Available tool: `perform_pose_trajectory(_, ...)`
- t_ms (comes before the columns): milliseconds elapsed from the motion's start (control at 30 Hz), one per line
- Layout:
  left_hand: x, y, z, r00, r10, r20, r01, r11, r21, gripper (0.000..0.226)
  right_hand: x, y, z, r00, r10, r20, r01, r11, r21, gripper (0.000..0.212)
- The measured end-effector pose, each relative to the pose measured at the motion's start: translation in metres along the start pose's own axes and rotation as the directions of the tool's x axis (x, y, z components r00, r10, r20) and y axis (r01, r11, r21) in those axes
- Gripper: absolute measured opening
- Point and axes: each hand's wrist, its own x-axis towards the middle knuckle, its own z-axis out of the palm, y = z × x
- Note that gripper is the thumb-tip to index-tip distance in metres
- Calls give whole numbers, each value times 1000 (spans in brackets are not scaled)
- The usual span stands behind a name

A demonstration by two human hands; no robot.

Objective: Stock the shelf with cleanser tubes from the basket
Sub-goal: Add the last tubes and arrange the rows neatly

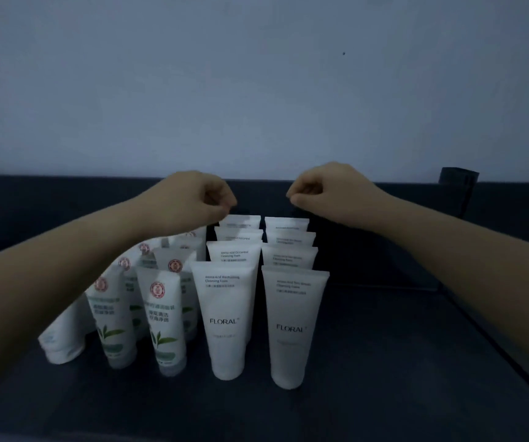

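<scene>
**A:** Where are the cleanser tubes?

**B:** They stand cap-down on the dark blue-grey shelf, in front of a pale grey wall. Two rows of white plastic tubes lettered FLORAL run front to back, four in each. The left row and the right row stand side by side with a narrow gap between them. To their left is a looser cluster of translucent tubes with green leaves and a red round seal. At the far left, a plain white tube leans outward.

**A:** And the hands?

**B:** Both are held over the back of the FLORAL rows. The left hand has its fingers curled against the thumb. Its fingertips are right at the top corner of the rearmost left tube. I cannot tell whether it pinches that edge or only hovers there.

**A:** The right one?

**B:** The right hand is also curled, thumb against fingers, with nothing visible in it. It sits above and clear of the rearmost right tube.

**A:** Anything else?

**B:** A dark boxy object stands at the back right, too dim to identify.
</scene>
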Motion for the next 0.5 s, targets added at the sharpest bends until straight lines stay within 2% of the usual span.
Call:
perform_pose_trajectory(133,38,-12,0,998,-11,67,7,998,55,23,26,21,6,998,44,51,-43,999,-17,21)
perform_pose_trajectory(367,90,-34,21,955,11,295,-74,976,203,43,50,49,33,960,150,237,-141,988,-57,38)
perform_pose_trajectory(500,104,-46,33,922,48,384,-137,969,206,33,55,55,43,942,187,279,-160,980,-114,37)
